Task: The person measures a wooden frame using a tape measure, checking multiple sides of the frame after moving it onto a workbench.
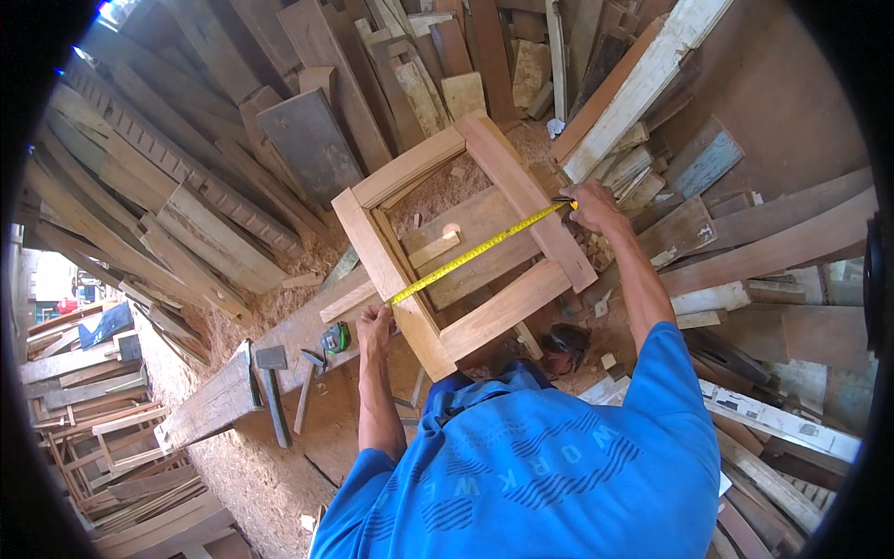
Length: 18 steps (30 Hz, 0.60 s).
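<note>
A yellow measuring tape (480, 250) is stretched straight across a rectangular wooden frame (368, 238), over its open middle. My left hand (374, 328) pinches the tape's end at the frame's near left rail. At the opposite rail (526, 196), my right hand (594, 207) grips the other end, beside a small dark piece; what lies inside the fingers is hidden. The frame is tilted in the view and rests over a wooden bench. Inside its opening, a small pale wood block (434, 250) lies on a plank (480, 219).
A green and black tape measure case (335, 337), a hammer (276, 406) and a smaller wooden-handled tool (304, 396) lie on or by the bench plank (209, 401). Stacked boards (312, 140) lean at the back. Sawdust (279, 470) covers the floor, and more timber (782, 326) lies at right.
</note>
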Each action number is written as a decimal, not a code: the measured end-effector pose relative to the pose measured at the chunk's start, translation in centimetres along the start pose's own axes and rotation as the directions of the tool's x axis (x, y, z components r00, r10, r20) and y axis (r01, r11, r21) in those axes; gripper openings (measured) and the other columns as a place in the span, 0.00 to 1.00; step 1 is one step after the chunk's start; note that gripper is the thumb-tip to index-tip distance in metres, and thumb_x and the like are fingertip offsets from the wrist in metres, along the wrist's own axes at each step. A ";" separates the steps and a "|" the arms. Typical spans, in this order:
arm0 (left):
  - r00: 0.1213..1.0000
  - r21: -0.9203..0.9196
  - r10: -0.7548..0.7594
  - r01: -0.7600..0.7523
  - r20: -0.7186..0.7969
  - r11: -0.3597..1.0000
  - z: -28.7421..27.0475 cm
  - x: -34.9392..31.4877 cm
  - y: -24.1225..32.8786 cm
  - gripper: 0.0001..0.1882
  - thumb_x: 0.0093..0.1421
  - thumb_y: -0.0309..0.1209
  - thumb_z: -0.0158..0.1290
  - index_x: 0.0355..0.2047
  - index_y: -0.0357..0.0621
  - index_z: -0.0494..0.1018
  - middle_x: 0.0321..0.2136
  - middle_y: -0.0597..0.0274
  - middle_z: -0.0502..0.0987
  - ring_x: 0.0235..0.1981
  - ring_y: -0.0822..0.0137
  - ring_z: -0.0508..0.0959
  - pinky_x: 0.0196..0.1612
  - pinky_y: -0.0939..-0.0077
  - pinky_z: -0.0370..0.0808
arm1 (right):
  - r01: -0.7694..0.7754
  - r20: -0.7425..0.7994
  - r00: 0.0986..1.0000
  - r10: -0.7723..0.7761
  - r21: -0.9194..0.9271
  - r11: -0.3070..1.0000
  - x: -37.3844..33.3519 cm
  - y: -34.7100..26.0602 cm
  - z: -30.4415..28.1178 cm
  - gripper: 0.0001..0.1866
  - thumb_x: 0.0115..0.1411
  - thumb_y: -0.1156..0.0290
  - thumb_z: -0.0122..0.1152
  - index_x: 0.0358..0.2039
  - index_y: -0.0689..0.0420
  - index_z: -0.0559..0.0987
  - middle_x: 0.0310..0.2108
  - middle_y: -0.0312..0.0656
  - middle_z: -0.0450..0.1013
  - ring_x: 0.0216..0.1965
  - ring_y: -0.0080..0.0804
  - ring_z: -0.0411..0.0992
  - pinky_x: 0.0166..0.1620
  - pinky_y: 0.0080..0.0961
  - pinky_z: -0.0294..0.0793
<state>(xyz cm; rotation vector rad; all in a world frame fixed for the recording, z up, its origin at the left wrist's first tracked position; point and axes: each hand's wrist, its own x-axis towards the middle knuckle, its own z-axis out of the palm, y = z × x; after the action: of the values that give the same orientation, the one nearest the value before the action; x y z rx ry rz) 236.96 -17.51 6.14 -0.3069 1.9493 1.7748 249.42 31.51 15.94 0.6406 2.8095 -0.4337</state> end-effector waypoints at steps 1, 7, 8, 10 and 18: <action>1.000 -0.002 0.003 -0.003 0.001 1.000 0.0 0.1 -0.1 0.09 0.60 0.28 0.55 0.24 0.43 0.70 0.15 0.68 0.70 0.12 0.78 0.65 0.15 0.82 0.61 | -0.010 0.007 1.000 0.010 0.000 1.000 0.0 0.0 -0.1 0.31 0.46 0.71 0.69 0.54 0.52 0.75 0.52 0.45 0.73 0.55 0.45 0.66 0.59 0.39 0.65; 0.993 -0.071 -0.003 0.011 0.120 0.997 -1.0 1.0 -1.1 0.11 0.60 0.29 0.55 0.21 0.45 0.71 0.13 0.68 0.70 0.11 0.78 0.64 0.14 0.82 0.59 | 0.051 -0.046 0.998 -0.052 -0.026 0.998 0.2 0.6 0.7 0.30 0.47 0.70 0.69 0.55 0.48 0.75 0.48 0.42 0.75 0.52 0.45 0.68 0.54 0.42 0.67; 0.993 -0.071 -0.003 0.011 0.120 0.997 -1.1 1.0 -1.2 0.11 0.60 0.29 0.55 0.21 0.45 0.71 0.13 0.68 0.70 0.11 0.78 0.64 0.14 0.82 0.59 | 0.051 -0.046 0.998 -0.052 -0.026 0.998 0.3 0.6 0.7 0.30 0.47 0.70 0.69 0.55 0.48 0.75 0.48 0.42 0.75 0.52 0.45 0.68 0.54 0.42 0.67; 0.987 -0.071 0.015 -0.004 0.161 0.997 -1.1 1.1 -1.1 0.12 0.61 0.29 0.55 0.19 0.45 0.71 0.13 0.69 0.70 0.11 0.78 0.64 0.14 0.82 0.60 | 0.020 -0.027 0.999 -0.019 0.008 1.000 0.4 0.5 0.7 0.30 0.46 0.72 0.68 0.54 0.53 0.75 0.50 0.45 0.74 0.55 0.45 0.67 0.58 0.39 0.65; 0.995 -0.086 -0.016 0.024 0.093 0.996 -0.5 0.5 -0.9 0.11 0.62 0.30 0.54 0.22 0.45 0.72 0.14 0.70 0.71 0.11 0.79 0.64 0.14 0.83 0.58 | 0.007 -0.021 1.000 -0.006 0.012 1.000 0.3 0.2 0.6 0.29 0.46 0.73 0.67 0.53 0.52 0.76 0.51 0.43 0.74 0.55 0.45 0.67 0.58 0.39 0.65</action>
<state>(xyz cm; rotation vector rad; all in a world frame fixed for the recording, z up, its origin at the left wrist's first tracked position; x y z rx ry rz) 236.79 -18.06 5.14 -0.2678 1.8020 1.8314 249.32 31.60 15.25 0.6425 2.8316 -0.4487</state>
